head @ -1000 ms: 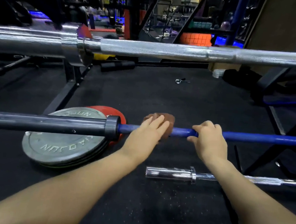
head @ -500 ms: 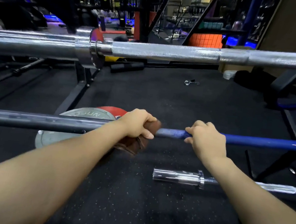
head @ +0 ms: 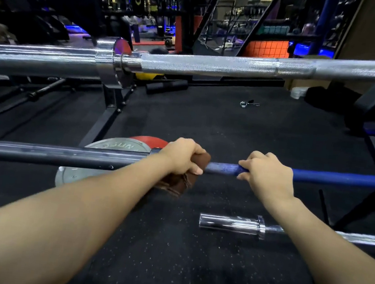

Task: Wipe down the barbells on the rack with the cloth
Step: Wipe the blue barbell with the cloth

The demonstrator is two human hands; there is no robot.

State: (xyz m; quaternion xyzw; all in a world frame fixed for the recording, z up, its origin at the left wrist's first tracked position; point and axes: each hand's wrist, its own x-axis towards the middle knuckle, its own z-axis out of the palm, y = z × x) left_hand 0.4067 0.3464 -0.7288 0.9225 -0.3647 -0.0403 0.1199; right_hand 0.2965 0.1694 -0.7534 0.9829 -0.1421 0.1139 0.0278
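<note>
A blue barbell (head: 343,179) with a dark grey sleeve (head: 61,153) runs across the middle of the view. My left hand (head: 183,156) grips a brown cloth (head: 200,165) wrapped round the bar just right of the sleeve's collar, and a fold of the cloth hangs below the bar. My right hand (head: 266,175) grips the blue shaft a short way to the right. A chrome barbell (head: 215,69) lies higher up on the rack, across the whole view. A third, chrome barbell (head: 230,223) sits lower, at the right.
Grey and red weight plates (head: 109,146) lie on the black rubber floor under the blue bar's sleeve. Black rack legs (head: 109,112) stand at the left and right. A spring collar (head: 248,103) and a black foam pad (head: 166,86) lie farther back.
My left hand has slid left along the blue bar and curled round the cloth, from resting flat on it. The right hand kept its grip on the shaft.
</note>
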